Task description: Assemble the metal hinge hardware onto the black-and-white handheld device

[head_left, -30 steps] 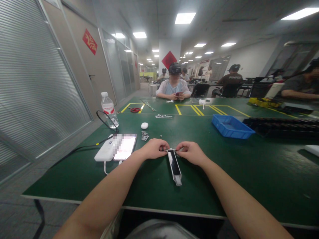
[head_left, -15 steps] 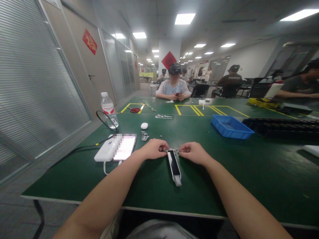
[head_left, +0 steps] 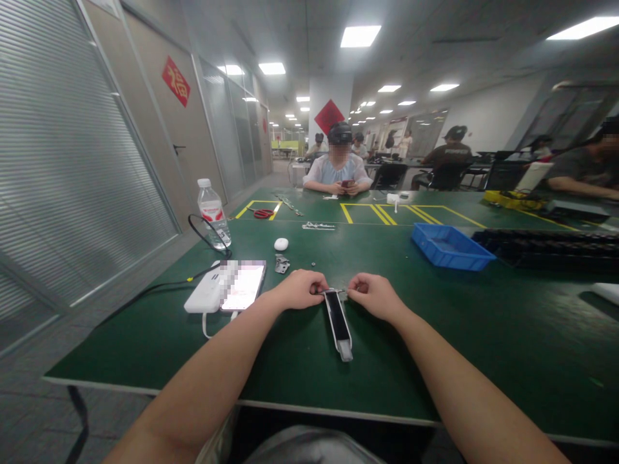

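Observation:
A long narrow device (head_left: 338, 318) with a white frame and a black inset lies on the green table, its pale grey tab (head_left: 345, 350) pointing toward me. At its far end runs a thin, small metal piece (head_left: 333, 290), too fine to name. My left hand (head_left: 304, 288) is closed in a pinch on the left end of that piece. On the other side my right hand (head_left: 374, 293) is pinched at the right end, and what its fingertips hold is hard to make out. Beyond my left hand sits a crumpled-looking grey metal part (head_left: 282, 263).
To the left are a phone (head_left: 244, 287), a white power bank (head_left: 203, 293) with cables, and a water bottle (head_left: 214, 216). A white earbud case (head_left: 281, 244) and red scissors (head_left: 263, 213) lie farther off. A blue tray (head_left: 449, 248) stands right. A person (head_left: 337, 174) sits opposite.
My right hand's fingertips have shifted slightly up at the far end of the device. My left hand and the device have barely moved.

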A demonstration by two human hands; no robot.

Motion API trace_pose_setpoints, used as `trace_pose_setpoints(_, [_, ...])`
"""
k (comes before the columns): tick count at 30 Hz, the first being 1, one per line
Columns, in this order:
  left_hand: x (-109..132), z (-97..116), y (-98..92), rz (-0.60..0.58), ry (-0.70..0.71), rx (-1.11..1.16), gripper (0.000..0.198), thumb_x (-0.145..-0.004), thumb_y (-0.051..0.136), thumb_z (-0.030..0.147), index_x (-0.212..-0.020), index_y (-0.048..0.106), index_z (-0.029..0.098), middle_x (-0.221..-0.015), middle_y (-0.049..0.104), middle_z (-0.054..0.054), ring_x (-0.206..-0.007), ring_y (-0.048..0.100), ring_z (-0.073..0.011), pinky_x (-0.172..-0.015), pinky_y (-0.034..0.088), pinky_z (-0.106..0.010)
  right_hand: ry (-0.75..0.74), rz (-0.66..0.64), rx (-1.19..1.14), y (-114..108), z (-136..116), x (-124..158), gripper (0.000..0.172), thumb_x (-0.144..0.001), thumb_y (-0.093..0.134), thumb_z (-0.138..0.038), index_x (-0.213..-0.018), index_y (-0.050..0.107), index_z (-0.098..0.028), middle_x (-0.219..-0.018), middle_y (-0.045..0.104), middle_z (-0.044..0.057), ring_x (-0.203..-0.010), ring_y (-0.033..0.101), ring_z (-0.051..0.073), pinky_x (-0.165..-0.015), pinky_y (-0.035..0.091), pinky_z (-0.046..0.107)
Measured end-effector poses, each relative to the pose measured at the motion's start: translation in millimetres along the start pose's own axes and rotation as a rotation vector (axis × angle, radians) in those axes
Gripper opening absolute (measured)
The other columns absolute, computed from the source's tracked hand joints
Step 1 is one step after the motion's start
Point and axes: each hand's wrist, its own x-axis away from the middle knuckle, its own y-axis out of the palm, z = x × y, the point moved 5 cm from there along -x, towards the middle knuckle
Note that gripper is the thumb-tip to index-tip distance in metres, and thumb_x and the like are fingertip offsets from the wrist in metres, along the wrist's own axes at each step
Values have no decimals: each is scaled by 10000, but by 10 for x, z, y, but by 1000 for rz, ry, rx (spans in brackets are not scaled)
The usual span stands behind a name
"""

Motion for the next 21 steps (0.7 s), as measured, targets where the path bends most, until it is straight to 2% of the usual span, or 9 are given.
trace_pose_setpoints(3, [0, 8, -2, -4, 3, -8, 183, -707, 598, 219, -872, 663, 173, -747, 631, -6, -675, 562, -123, -605, 417, -196, 37, 29, -112, 16, 40, -12, 86, -694, 600, -244, -702, 621, -160, -634, 634, 13, -587, 571, 127, -560, 425, 225])
trace_pose_setpoints(8, [-3, 10, -1, -16, -5, -24, 185, -709, 596, 213, -876, 664, 172, -753, 635, -6, -683, 566, -124, -613, 422, -197, 64, -42, -283, 99, 106, -31, 97, -684, 628, -244, -701, 597, -154, -636, 652, 30, -567, 590, 130, -531, 447, 225])
trace_pose_setpoints(17, [2, 12, -5, -8, 2, -25, 173, -717, 589, 220, -869, 659, 178, -735, 618, 1, -669, 554, -118, -597, 410, -190, 41, -31, -282, 94, 106, -27, 180, -679, 667, -311, -729, 615, -145, -632, 640, 27, -544, 570, 120, -516, 430, 227])
trace_pose_setpoints(21, [-2, 7, -1, -8, 10, -27, 177, -715, 588, 220, -872, 658, 178, -736, 617, 2, -669, 553, -117, -604, 411, -190, 13, -31, -308, 104, 84, -29, 206, -664, 675, -305, -776, 619, -141, -695, 647, 26, -541, 548, 100, -516, 427, 221])
